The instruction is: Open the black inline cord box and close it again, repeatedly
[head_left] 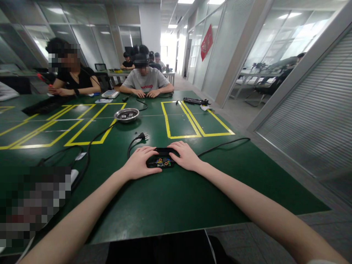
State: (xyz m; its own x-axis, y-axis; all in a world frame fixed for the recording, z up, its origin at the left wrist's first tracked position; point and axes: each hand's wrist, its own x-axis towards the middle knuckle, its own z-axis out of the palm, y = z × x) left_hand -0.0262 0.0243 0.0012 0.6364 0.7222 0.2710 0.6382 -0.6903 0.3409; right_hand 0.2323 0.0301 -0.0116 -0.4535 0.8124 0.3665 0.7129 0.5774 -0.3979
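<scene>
Forearms [90, 205] end in 2 hands [139, 163] holding a black case [164, 151], apparently containing circuitry [161, 162].

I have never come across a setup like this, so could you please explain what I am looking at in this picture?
There is no robot here: a person works with two bare hands. The single picture is taken from that person's head, looking forward and down. The left hand and right hand hold either end of an open black case, with small coloured parts showing inside. On the green table, just beyond the left hand, lies a black plug on a cable. Farther off are a metal bowl and rectangles of yellow tape. Across the table sits a person in a grey shirt.
</scene>
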